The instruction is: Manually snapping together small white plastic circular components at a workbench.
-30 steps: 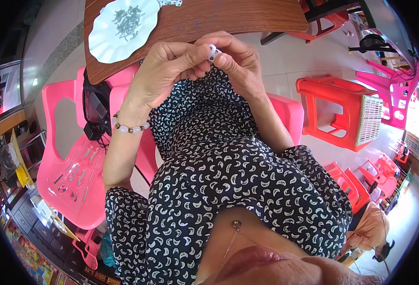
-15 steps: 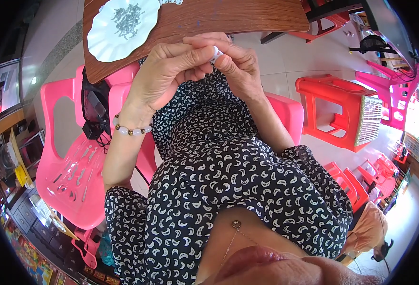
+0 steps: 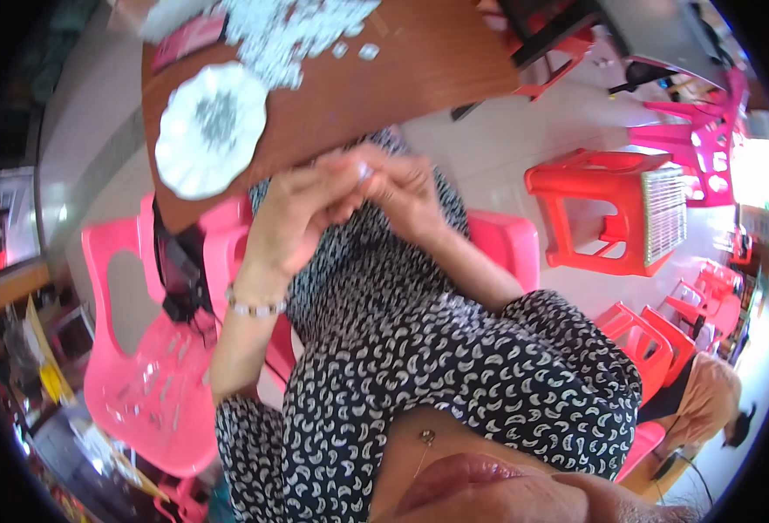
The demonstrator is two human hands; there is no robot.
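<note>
Both my hands meet just off the table's near edge, fingertips pinched together around a small white piece (image 3: 364,171). My left hand (image 3: 293,213), with a beaded bracelet at its wrist, is closed on the left side of the piece. My right hand (image 3: 412,196) is closed on its right side. Fingers cover most of the piece, and blur hides its exact kind. Beyond my left hand, a white scalloped plate (image 3: 175,157) holds a heap of small grey screw-like parts (image 3: 218,122). Farther back lies a spread of many small white pieces (image 3: 284,35).
The brown wooden table (image 3: 419,61) carries a pink flat packet (image 3: 190,41) at its far left. A pink chair (image 3: 153,392) stands at my left, with a black bag (image 3: 180,275) beside it. Red stools (image 3: 607,209) stand at my right. Another person (image 3: 703,401) is at the lower right.
My view has tilted, bringing the white pieces and packet on the table into sight. In the picture my hands sit lower and slightly left, still together around the small white piece.
</note>
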